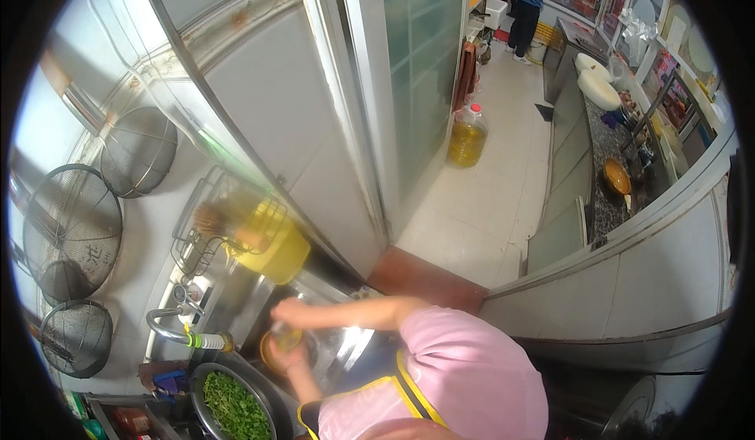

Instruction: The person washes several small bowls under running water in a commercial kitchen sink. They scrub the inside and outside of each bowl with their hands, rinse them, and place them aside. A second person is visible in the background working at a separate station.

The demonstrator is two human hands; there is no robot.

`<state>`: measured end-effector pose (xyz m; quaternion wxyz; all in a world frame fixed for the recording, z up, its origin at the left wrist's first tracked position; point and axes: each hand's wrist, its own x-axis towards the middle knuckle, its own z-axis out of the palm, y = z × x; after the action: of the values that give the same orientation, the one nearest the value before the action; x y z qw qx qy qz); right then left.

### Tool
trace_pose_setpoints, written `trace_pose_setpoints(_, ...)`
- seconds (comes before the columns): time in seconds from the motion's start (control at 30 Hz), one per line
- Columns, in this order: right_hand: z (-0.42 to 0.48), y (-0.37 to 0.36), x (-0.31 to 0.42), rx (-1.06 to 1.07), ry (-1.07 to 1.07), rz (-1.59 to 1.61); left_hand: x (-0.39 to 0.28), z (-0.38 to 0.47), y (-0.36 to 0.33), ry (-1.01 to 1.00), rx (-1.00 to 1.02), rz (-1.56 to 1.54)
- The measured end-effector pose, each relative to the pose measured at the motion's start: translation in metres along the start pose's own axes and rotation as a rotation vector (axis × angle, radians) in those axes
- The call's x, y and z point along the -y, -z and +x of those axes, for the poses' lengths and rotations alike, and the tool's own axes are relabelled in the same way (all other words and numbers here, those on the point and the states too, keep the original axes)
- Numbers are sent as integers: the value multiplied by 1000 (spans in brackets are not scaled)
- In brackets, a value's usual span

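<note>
Both hands meet over a stainless-steel sink (330, 345). My left hand (289, 354) is wrapped around the lower part of a clear container (286, 336) with a yellowish tint. From above, my right hand (289, 312) closes on its upper end; motion blur hides the fingers. Under the left hand shows part of a brown round bowl (266, 354). A chrome faucet (162, 325) with a white ribbed hose end (209, 341) points toward the hands. Below it, chopped green leaves (233, 407) fill a metal basin (200, 375).
A yellow tub (283, 257) stands behind the sink, by a wire rack (194, 227) with a bamboo brush (209, 219). Mesh strainers (71, 227) hang on the wall. An oil jug (468, 139) sits on the floor past the doorway. Another person (527, 9) stands far back.
</note>
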<state>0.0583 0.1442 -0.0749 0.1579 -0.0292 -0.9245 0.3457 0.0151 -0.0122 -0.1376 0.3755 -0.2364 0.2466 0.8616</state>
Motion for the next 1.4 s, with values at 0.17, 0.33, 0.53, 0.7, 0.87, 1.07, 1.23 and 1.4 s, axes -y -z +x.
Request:
trace_pose_setpoints(0.17, -8, -56, 29, -43, -284, 91, 2, 6, -12, -11, 158, 52)
trace_pose_setpoints(0.33, -18, -51, 21, -285, 133, -85, -7, -3, -14, -103, 210, 63)
trace_pose_setpoints(0.53, -4, -7, 29, -266, -320, 307, -11, 37, -13, -152, -33, 24)
trace_pose_setpoints(0.7, 2, -2, 50, -299, -142, 44, -27, 71, 3, -633, 637, 1112)
trace_pose_setpoints(0.87, -7, -3, 56, -259, -215, -163, -19, 44, -4, -188, 717, 414)
trace_pose_setpoints(1.07, -11, -1, 54, -107, 50, -49, 1, -42, -60, -48, 489, 165)
trace_pose_setpoints(1.23, -15, -7, 44, -409, 406, 10, 4, -48, -59, -197, 278, 97)
trace_pose_setpoints(1.4, -24, -12, 40, -7, 471, 146, -21, -42, -23, -131, 434, 176)
